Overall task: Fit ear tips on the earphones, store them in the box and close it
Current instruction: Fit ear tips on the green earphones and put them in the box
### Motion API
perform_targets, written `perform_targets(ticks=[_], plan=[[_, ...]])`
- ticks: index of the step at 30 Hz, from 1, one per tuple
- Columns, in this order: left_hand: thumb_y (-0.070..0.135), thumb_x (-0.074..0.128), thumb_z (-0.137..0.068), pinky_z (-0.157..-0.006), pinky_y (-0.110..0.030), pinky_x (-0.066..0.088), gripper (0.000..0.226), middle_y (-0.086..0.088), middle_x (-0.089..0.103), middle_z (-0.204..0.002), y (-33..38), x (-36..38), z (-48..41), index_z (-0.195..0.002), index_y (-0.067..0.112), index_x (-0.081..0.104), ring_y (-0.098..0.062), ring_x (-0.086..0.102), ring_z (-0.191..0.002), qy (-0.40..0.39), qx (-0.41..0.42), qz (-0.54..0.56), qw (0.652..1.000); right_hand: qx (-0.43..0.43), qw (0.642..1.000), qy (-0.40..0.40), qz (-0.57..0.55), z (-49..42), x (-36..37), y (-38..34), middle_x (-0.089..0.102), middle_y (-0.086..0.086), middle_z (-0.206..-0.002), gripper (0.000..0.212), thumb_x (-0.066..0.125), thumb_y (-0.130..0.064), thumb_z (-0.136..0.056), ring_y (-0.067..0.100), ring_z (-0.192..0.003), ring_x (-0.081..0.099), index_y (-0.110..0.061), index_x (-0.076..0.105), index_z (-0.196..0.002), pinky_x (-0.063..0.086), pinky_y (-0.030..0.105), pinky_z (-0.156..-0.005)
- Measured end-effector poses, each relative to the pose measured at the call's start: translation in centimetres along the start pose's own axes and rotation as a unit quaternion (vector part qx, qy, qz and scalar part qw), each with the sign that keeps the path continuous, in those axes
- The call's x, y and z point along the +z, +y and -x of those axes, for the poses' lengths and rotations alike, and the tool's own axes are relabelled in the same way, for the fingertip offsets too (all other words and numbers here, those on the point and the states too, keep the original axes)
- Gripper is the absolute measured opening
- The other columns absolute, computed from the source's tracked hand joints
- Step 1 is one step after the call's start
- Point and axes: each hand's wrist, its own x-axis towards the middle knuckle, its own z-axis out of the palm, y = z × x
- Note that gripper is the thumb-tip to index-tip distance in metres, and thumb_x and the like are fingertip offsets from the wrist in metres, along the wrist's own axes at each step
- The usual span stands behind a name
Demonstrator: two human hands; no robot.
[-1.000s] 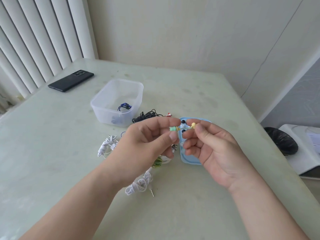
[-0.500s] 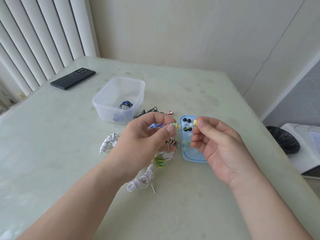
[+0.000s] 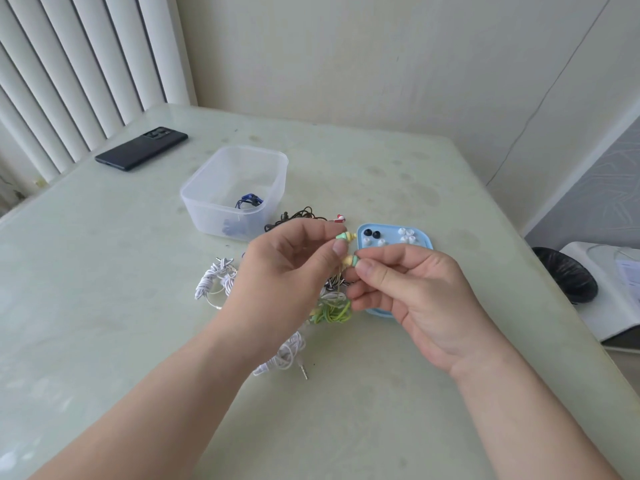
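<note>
Step in hand: the person is working on the ear-tip fitting stage, raising one green-and-cream pair of earphones above the worktop's middle.
Left hand (image 3: 287,268): its grip is pinching the upper earbud (image 3: 345,236) between thumb and forefinger.
Right hand (image 3: 415,292): its grip is pinching the lower earbud (image 3: 350,260), just beside the other bud at its 6 o'clock.
Green cable (image 3: 332,312): it is hanging bunched below both hands, at 6 o'clock from the buds.
Tips on this pair: too small to tell whether any is sitting on either nozzle.
Next move, as a judgement: one grip is probably going to have to free itself to pick a loose tip from the blue lid (image 3: 428,242), then press it squarely onto a bud.
Ear tips (image 3: 407,235): white ones and a black pair (image 3: 372,233) are lying loose on that lid, at 1 o'clock from the hands.
Room: a plain wall (image 3: 346,57) is running behind, vertical blinds (image 3: 69,74) are hanging at 10 o'clock, and a black bin (image 3: 564,278) is standing off the worktop at 3 o'clock.
Worktop (image 3: 138,271): pale green, glossy and smudged.
Box (image 3: 207,216): clear and uncovered, it is sitting at 11 o'clock, holding blue earphones (image 3: 247,201).
Phone (image 3: 142,147): it is lying at 10 o'clock, well apart.
Other earphones: white coils (image 3: 213,282) are lying at 9 o'clock, a black set (image 3: 298,213) at 12 o'clock.
</note>
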Motion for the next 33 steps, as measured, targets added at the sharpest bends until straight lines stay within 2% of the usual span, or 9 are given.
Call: perform_targets(ticks=[7, 11, 14, 17, 20, 24, 27, 29, 33], plan=[[0.007, 0.064, -0.101, -0.090, -0.054, 0.062, 0.010, -0.020, 0.073, -0.100, -0.2, 0.3, 0.3, -0.110, 0.006, 0.069, -0.035, 0.075, -0.086, -0.021, -0.005, 0.017, 1.000, -0.080, 0.989, 0.044, 0.117, 0.1, 0.5, 0.9, 0.071, 0.006, -0.069, 0.010, 0.074, 0.000, -0.088, 0.012, -0.056, 0.059, -0.009, 0.077, -0.087, 0.043, 0.025, -0.051], [0.005, 0.062, -0.102, -0.086, -0.055, 0.063, 0.011, -0.013, 0.071, -0.091, -0.6, 0.5, 0.3, -0.110, 0.006, 0.069, -0.024, 0.070, -0.073, -0.008, -0.027, 0.025, 0.999, -0.077, 0.985, 0.090, 0.128, -0.2, -0.6, -0.3, 0.066, -0.006, -0.060, 0.004, 0.076, -0.008, -0.088, 0.009, -0.050, 0.052, -0.011, 0.078, -0.089, 0.040, 0.019, -0.048], [0.004, 0.060, -0.103, -0.080, -0.046, 0.063, 0.011, -0.011, 0.068, -0.090, -0.9, 0.5, 0.2, -0.110, 0.003, 0.069, -0.022, 0.066, -0.070, -0.018, -0.058, 0.063, 0.996, -0.086, 0.966, 0.204, 0.134, -0.8, -3.0, -1.3, 0.063, 0.001, -0.064, 0.004, 0.076, -0.019, -0.090, 0.015, -0.052, 0.048, -0.015, 0.078, -0.090, 0.037, 0.025, -0.045], [0.004, 0.059, -0.104, -0.067, -0.034, 0.059, 0.011, -0.015, 0.068, -0.094, -1.1, 0.7, 0.2, -0.110, 0.000, 0.067, -0.022, 0.062, -0.070, -0.025, -0.074, 0.078, 0.994, -0.089, 0.948, 0.256, 0.167, -1.1, -4.6, -1.7, 0.067, -0.004, -0.067, 0.006, 0.074, -0.021, -0.091, 0.010, -0.052, 0.052, -0.020, 0.077, -0.096, 0.041, 0.019, -0.046], [0.004, 0.059, -0.103, -0.060, -0.027, 0.053, 0.012, -0.014, 0.069, -0.090, -1.2, 0.9, 0.3, -0.111, 0.000, 0.067, -0.020, 0.061, -0.069, -0.031, -0.072, 0.064, 0.995, -0.076, 0.935, 0.243, 0.247, -1.2, -5.7, -1.6, 0.071, -0.007, -0.069, 0.002, 0.076, -0.022, -0.090, 0.002, -0.052, 0.057, -0.022, 0.077, -0.090, 0.046, 0.017, -0.052], [0.003, 0.060, -0.103, -0.059, -0.027, 0.051, 0.011, -0.012, 0.072, -0.089, -1.5, 1.0, 0.2, -0.107, 0.003, 0.070, -0.021, 0.062, -0.070, -0.036, -0.062, 0.036, 0.997, -0.065, 0.913, 0.205, 0.347, -1.7, -6.1, -0.3, 0.072, -0.007, -0.069, 0.006, 0.077, -0.019, -0.088, 0.004, -0.056, 0.062, -0.023, 0.077, -0.083, 0.054, 0.027, -0.061], [0.004, 0.062, -0.102, -0.060, -0.026, 0.052, 0.011, -0.012, 0.075, -0.090, -1.7, 0.9, 0.2, -0.105, 0.007, 0.073, -0.022, 0.064, -0.070, -0.029, -0.064, 0.013, 0.997, -0.103, 0.856, 0.163, 0.480, -2.0, -5.1, 1.2, 0.068, -0.011, -0.076, 0.005, 0.076, -0.021, -0.089, 0.003, -0.059, 0.057, -0.024, 0.076, -0.085, 0.053, 0.028, -0.065], [0.004, 0.063, -0.101, -0.060, -0.026, 0.052, 0.011, -0.012, 0.075, -0.090, -1.8, 1.0, 0.2, -0.105, 0.006, 0.073, -0.022, 0.065, -0.070, -0.028, -0.070, 0.011, 0.997, -0.122, 0.816, 0.130, 0.550, -2.3, -4.8, 2.0, 0.066, -0.009, -0.088, 0.005, 0.073, -0.022, -0.090, 0.010, -0.075, 0.060, -0.024, 0.078, -0.090, 0.055, 0.035, -0.074], [0.004, 0.063, -0.102, -0.061, -0.027, 0.053, 0.011, -0.012, 0.076, -0.090, -1.8, 0.9, 0.2, -0.105, 0.006, 0.073, -0.022, 0.065, -0.070, -0.027, -0.075, 0.013, 0.997, -0.117, 0.772, 0.116, 0.614, -2.7, -4.9, 2.2, 0.062, 0.000, -0.092, 0.011, 0.068, -0.022, -0.093, 0.024, -0.087, 0.061, -0.016, 0.074, -0.086, 0.056, 0.044, -0.073]])
